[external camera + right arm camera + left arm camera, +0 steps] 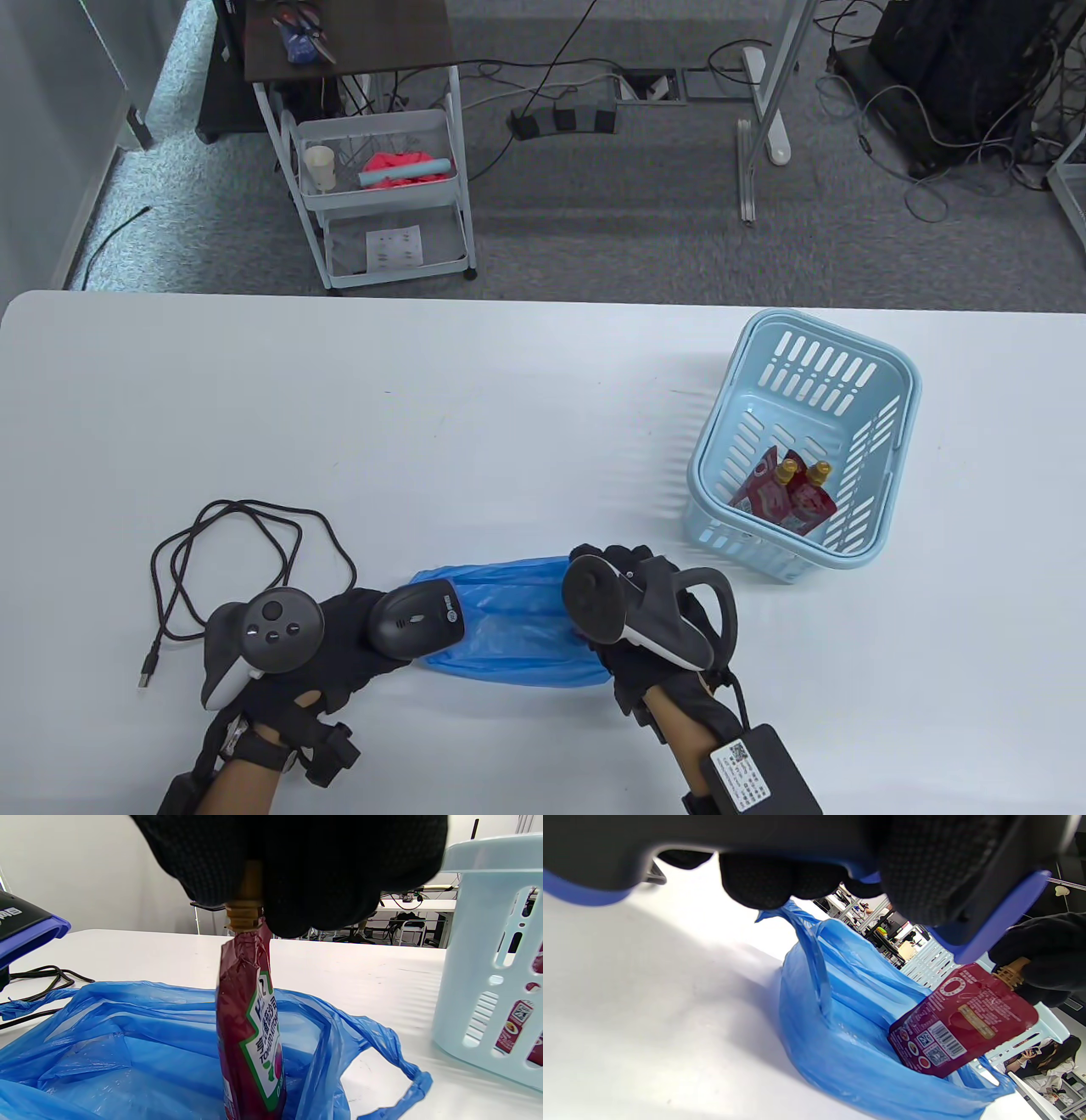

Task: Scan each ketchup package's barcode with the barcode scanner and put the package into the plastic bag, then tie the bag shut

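Pinching the gold cap, the right hand (649, 611) holds a red ketchup package (250, 1027) so that it hangs down over the blue plastic bag (509, 628). Its fingers (305, 878) are curled tight round the cap. The bottom of the package is just inside the open mouth of the bag. The barcode (946, 1039) on the back of the package faces the left wrist camera.

The left hand (331, 645) grips the black barcode scanner (416, 624), with its fingers wrapped round it. The scanner's head sits at the left edge of the bag and points toward the package. Its black cable (229, 560) lies in loops on the white table (424, 407), to the left.

The bag lies on the table between the two hands. Near it on the right stands a light blue basket (806, 441). Two more ketchup packages (785, 501) stand in the basket.
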`<state>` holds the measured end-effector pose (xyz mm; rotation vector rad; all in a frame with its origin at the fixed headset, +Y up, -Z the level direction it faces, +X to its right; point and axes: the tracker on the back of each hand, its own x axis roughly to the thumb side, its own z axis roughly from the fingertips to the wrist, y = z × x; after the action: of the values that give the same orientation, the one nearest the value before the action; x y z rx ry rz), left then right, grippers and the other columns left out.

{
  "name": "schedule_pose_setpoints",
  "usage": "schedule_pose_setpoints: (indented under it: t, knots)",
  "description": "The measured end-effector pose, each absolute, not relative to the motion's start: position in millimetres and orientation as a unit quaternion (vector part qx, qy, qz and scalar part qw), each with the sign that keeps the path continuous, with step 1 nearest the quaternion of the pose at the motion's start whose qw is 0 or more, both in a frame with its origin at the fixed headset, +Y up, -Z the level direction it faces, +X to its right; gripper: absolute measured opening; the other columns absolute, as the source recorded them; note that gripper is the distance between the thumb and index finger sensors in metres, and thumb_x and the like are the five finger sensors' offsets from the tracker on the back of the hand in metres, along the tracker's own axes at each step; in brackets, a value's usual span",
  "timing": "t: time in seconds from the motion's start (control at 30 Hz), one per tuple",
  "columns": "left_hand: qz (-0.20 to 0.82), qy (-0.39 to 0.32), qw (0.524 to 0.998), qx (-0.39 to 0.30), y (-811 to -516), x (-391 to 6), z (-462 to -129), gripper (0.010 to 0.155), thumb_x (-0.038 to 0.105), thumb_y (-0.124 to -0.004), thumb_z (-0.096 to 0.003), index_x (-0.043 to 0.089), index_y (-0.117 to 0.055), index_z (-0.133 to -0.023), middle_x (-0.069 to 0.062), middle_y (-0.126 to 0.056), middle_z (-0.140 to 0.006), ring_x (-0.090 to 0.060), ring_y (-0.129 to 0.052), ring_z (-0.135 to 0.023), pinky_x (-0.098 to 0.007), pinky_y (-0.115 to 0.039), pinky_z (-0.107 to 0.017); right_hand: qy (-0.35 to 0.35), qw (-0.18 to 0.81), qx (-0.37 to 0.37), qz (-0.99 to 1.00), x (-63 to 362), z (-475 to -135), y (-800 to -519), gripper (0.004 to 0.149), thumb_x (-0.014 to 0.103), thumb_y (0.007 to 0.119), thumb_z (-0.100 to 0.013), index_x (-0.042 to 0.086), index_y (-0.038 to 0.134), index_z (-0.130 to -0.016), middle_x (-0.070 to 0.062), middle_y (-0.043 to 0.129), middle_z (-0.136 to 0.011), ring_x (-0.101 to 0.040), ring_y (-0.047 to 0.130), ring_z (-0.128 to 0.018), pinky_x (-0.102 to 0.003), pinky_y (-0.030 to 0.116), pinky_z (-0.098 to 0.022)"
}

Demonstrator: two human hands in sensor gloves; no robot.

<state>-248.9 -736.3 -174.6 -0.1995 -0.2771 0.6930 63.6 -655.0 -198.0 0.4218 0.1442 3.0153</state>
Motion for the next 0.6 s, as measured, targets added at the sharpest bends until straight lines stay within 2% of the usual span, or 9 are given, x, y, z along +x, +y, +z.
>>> schedule_pose_setpoints:
  t: [0.6]
  knots:
    - [0.341,-0.134,0.925,-0.098,-737,-249,-174,0.049,0.050,-0.089,-0.0422,0.029,-0.084,-0.086,0.004,-0.085,-0.086,-0.027,-0.095,-0.069,-0.053,-0.075,-0.062,0.037,0.061,0.133,0.989,68,-201,-644,0.051,0.027,0.079,-0.052,0.012,0.069,-0.099,-0.018,0.082,-0.093,-0.042,0.082,-0.077,-0.055,0.071,-0.056]
